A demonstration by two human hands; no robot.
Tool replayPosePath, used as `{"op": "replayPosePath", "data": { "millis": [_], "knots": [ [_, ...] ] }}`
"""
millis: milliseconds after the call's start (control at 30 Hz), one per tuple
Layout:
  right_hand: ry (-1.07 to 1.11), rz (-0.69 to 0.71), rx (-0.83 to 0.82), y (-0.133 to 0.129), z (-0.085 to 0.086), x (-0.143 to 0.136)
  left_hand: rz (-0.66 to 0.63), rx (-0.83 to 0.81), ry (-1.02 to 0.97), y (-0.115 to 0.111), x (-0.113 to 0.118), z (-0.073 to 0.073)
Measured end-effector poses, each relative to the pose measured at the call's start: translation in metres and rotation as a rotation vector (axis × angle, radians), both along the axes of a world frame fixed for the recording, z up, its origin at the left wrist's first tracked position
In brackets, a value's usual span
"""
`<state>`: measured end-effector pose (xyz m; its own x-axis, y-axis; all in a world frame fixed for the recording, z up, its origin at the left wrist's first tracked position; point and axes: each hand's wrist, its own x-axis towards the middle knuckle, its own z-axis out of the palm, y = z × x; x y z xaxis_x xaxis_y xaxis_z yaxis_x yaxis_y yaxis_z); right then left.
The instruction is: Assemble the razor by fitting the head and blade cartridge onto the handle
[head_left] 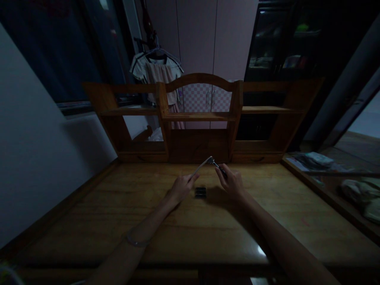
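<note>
My left hand [181, 188] is closed on one end of a thin pale strip [201, 167], which slants up and to the right. In my right hand [233, 183] is a slim tool [218, 166] with a dark handle and a shiny metal shaft; its exact kind is unclear in the dim light. The tool's metal end meets the strip's upper end, where a small dark grey part [210, 160] shows. Between and below the hands, a small black slotted piece [200, 192] lies on the wooden desk [172, 241].
A wooden shelf unit [202, 116] with several compartments stands along the desk's far edge. At left is a white wall [38, 158]. Packets [319, 159] and a bag-like bundle [360, 196] lie beyond the raised right edge. Clothes [160, 71] hang behind the shelves.
</note>
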<state>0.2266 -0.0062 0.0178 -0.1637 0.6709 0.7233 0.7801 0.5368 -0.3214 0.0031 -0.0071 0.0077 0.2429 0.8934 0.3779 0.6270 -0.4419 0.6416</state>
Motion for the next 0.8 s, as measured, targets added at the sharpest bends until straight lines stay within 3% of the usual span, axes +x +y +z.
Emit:
{"op": "replayPosePath", "data": {
  "millis": [400, 600, 800],
  "knots": [
    [0.036, 0.107, 0.044, -0.0097, 0.0069, 0.0017, 0.035, -0.038, 0.03, 0.001, 0.0012, -0.0017],
    [0.018, 0.131, 0.028, -0.0082, 0.0063, 0.0044, 0.13, 0.082, -0.064, -0.0039, -0.0028, 0.002],
    [0.002, 0.169, 0.071, -0.0081, 0.0047, 0.0046, 0.031, -0.026, 0.174, -0.004, 0.0052, 0.0003]
  ]
}}
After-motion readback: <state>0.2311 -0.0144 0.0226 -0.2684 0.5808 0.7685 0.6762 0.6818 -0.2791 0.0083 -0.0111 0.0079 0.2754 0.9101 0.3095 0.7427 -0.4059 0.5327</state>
